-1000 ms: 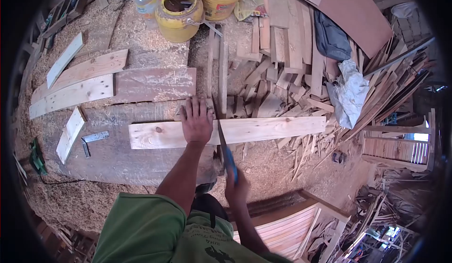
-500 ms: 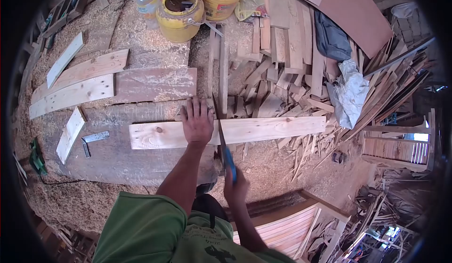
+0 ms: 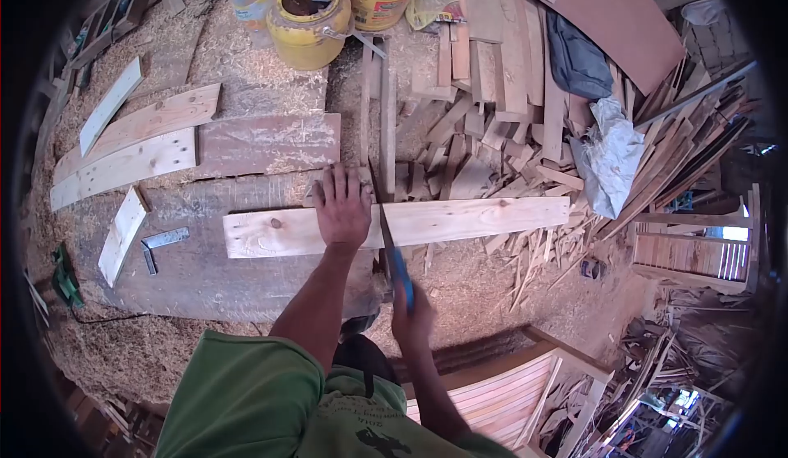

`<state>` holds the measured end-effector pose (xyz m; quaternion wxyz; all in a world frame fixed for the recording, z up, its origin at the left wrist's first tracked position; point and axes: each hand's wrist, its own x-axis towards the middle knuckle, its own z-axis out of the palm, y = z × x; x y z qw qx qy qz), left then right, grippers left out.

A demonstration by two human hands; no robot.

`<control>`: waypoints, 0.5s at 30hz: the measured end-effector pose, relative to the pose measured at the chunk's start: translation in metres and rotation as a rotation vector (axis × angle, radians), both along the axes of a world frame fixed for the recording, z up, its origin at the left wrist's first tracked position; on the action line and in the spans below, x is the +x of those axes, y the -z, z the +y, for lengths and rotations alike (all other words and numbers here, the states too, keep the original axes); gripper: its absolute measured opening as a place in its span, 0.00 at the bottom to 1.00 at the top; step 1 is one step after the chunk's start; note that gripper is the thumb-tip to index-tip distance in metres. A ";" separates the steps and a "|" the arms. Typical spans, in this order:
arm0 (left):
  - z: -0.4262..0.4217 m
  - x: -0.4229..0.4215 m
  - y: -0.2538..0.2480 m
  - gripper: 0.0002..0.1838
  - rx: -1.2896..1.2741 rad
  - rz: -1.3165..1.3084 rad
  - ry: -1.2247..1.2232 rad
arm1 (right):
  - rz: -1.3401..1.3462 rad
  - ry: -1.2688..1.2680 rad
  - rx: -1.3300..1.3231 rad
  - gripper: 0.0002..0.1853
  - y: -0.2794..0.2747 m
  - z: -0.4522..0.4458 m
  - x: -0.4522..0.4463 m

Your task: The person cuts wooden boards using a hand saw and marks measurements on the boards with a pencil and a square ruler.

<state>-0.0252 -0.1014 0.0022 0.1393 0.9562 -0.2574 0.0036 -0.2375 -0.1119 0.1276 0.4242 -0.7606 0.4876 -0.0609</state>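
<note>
A long pale wooden board lies across the bench, its right part jutting past the bench edge. My left hand presses flat on it with fingers stretched away from me, the fingertips over a small wood piece behind the board. Close to the right of that hand, a handsaw with a blue handle crosses the board, its blade at the wood. My right hand is wrapped round the saw's handle, slightly blurred. A metal try square rests on the bench to the left.
The worn bench carries cut boards and shavings. Yellow paint buckets and a plastic bottle stand at the back. Offcuts pile up on the right, near a grey bag and a white sack. A slatted wooden piece stands nearby.
The view has shifted slightly. My left hand stays on the board, and my right hand still grips the saw at the same cut, with little visible displacement.
</note>
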 end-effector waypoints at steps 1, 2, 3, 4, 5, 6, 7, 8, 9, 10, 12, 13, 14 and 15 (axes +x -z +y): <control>0.000 0.000 0.001 0.30 -0.009 -0.060 -0.001 | -0.102 -0.085 -0.113 0.21 0.033 -0.023 0.039; 0.001 -0.001 0.000 0.30 -0.022 -0.057 0.001 | -0.094 -0.122 -0.091 0.20 0.039 -0.045 0.081; -0.002 0.003 -0.002 0.30 -0.038 -0.059 0.000 | -0.100 -0.133 -0.100 0.20 0.039 -0.052 0.093; 0.001 0.001 -0.003 0.29 -0.047 -0.052 0.003 | -0.098 -0.139 -0.102 0.20 0.035 -0.052 0.097; 0.011 -0.013 -0.001 0.29 -0.037 -0.054 0.016 | -0.075 -0.132 -0.096 0.20 0.027 -0.044 0.086; 0.010 -0.014 0.002 0.29 -0.044 -0.073 0.016 | -0.081 -0.102 -0.070 0.20 0.012 -0.029 0.054; 0.000 0.000 0.005 0.29 -0.062 -0.114 -0.009 | -0.108 -0.099 -0.055 0.19 -0.006 -0.016 0.018; 0.000 0.000 0.003 0.29 -0.048 -0.103 -0.010 | -0.003 -0.030 0.062 0.18 -0.053 0.001 -0.010; 0.005 -0.006 0.001 0.29 -0.026 -0.080 0.001 | 0.079 0.018 0.134 0.19 -0.074 0.020 -0.049; 0.001 0.000 -0.001 0.29 -0.017 -0.078 -0.002 | 0.043 0.027 0.131 0.19 -0.088 0.037 -0.076; -0.003 0.001 -0.001 0.30 -0.015 -0.076 -0.011 | 0.052 0.005 0.101 0.20 -0.085 0.035 -0.074; -0.001 0.000 -0.002 0.30 -0.007 -0.073 -0.008 | 0.102 -0.016 0.077 0.20 -0.062 0.026 -0.060; 0.000 0.003 0.000 0.30 -0.001 -0.073 -0.013 | 0.146 -0.044 0.048 0.20 -0.036 0.013 -0.036; 0.000 0.002 0.003 0.30 0.004 -0.068 -0.013 | -0.013 0.006 0.049 0.22 -0.004 -0.004 0.007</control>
